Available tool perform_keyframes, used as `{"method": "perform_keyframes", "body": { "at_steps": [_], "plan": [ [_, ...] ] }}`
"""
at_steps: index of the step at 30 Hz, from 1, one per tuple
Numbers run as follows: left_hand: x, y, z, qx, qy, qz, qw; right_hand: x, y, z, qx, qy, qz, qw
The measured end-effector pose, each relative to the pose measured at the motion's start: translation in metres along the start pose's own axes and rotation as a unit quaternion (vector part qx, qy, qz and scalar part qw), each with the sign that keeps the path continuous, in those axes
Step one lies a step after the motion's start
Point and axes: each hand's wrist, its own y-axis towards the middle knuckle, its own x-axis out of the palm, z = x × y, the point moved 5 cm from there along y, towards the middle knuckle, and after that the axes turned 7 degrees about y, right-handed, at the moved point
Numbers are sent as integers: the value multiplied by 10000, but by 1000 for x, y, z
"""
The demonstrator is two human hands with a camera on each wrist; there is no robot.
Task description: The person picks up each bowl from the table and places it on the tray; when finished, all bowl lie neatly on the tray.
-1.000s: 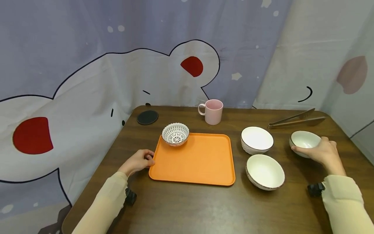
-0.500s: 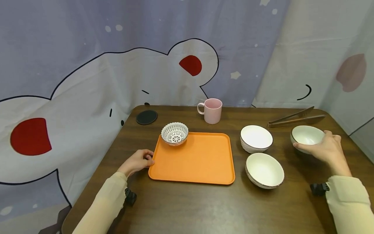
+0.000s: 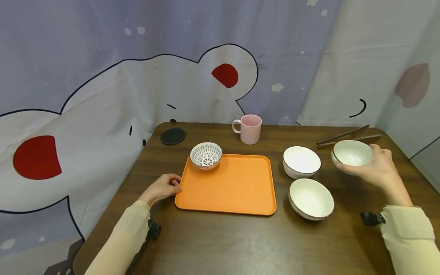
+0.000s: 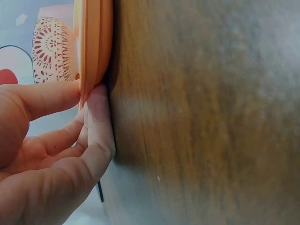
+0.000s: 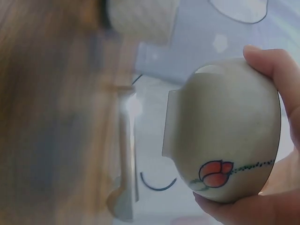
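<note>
My left hand (image 3: 162, 189) pinches the left edge of an orange tray (image 3: 233, 187), thumb on top and fingers under the rim, as the left wrist view shows. A small patterned bowl (image 3: 206, 156) stands at the tray's back left corner. At the right, my right hand (image 3: 381, 172) grips a white bowl (image 3: 352, 152) by its sides, thumb at the near side. In the right wrist view this bowl (image 5: 229, 131) is clear of the table, its foot showing and a red painted motif on its wall.
Two white bowls, one farther back (image 3: 301, 162) and one nearer (image 3: 311, 199), stand right of the tray. Metal tongs (image 3: 347, 138) lie behind the held bowl. A pink mug (image 3: 250, 130) and a dark round coaster (image 3: 173, 136) are at the back, before a printed curtain (image 3: 172, 88).
My right hand has lifted the white bowl off the table and moved it slightly left and away from me. My left hand stays at the tray's edge.
</note>
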Motion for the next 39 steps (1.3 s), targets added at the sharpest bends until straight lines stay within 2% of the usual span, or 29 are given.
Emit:
{"method": "perform_keyframes", "body": {
  "at_steps": [12,22,39],
  "plan": [
    [1,2,-1,-20,-48,-24,10000,13,-4,-33,-276,110,-142,9995],
    [0,7,5,15,73,-68,9999,27,-7,-51,-358,262,-367,9983],
    [-3,5,-1,-5,97,-49,9999,52,7,-99,-468,392,-646,9960]
  ]
}}
